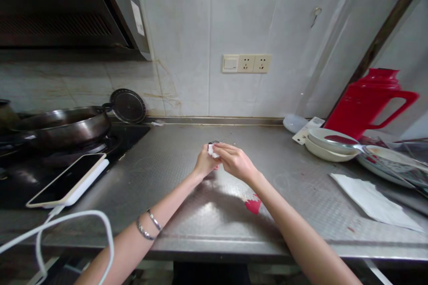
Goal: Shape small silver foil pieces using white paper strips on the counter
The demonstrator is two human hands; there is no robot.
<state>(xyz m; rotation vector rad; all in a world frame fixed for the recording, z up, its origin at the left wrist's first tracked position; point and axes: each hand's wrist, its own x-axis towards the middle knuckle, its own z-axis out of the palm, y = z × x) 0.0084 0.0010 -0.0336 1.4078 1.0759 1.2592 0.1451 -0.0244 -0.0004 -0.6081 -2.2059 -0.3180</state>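
Left hand and right hand were closed around a small white-and-dark object above the grey metal worktop, before a grey tiled wall

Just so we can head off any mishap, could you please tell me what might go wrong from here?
The white cable loops by the left forearm, so an arm movement might snag it and drag the phone off the stove. The small item between the left hand and right hand is mostly covered by fingers; it could slip onto the counter.
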